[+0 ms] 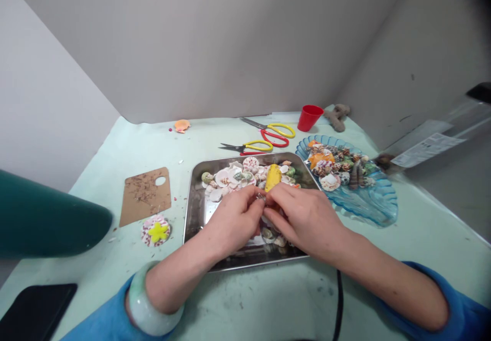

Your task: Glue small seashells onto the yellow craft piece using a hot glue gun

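Over a shiny metal tray (245, 266) of seashells, my left hand (240, 216) and my right hand (305, 216) meet with fingertips pinched together. Between them shows a tiny silvery bit, too small to name. White, speckled and greenish seashells (230, 177) are heaped in the tray's far half, and more lie under my right hand. A yellow rounded piece (273, 176) sticks up just beyond my fingers, its lower part hidden by them. Left of the tray lies a round speckled shell piece with a yellow star (158, 232) on it.
Behind the tray lie yellow-and-red-handled scissors (282, 130) and a second pair of scissors (257, 145). A red cup (310, 118) stands at the back. To the right is a blue scalloped dish (368, 213) of shells. Brown cardboard (143, 198) lies left, near a dark green cylinder (49, 216).
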`<state>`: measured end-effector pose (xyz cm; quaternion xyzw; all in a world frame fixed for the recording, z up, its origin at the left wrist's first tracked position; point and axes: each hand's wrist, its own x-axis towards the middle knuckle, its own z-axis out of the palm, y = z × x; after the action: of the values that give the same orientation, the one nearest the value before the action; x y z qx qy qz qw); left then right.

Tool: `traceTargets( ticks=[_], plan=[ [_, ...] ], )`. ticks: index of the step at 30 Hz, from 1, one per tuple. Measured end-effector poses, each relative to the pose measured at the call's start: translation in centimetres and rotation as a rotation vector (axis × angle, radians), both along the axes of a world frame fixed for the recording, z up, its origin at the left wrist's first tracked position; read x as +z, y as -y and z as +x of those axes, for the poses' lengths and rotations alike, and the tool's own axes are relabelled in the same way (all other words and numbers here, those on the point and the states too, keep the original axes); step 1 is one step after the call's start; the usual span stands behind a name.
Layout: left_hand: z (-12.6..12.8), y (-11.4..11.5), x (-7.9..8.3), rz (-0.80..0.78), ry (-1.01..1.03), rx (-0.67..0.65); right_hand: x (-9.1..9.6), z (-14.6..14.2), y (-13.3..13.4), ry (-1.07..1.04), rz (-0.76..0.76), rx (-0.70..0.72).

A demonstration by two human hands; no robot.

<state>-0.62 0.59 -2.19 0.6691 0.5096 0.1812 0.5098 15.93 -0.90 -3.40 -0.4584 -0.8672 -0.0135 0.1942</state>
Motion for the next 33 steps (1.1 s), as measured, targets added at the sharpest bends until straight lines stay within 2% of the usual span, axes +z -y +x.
traceTargets(
  ticks=[33],
  plan=[
    [0.07, 0.04, 0.20, -0.001, -0.018, 0.008, -0.02, -0.14, -0.08, 0.012, -0.038, -0.003]
  ],
)
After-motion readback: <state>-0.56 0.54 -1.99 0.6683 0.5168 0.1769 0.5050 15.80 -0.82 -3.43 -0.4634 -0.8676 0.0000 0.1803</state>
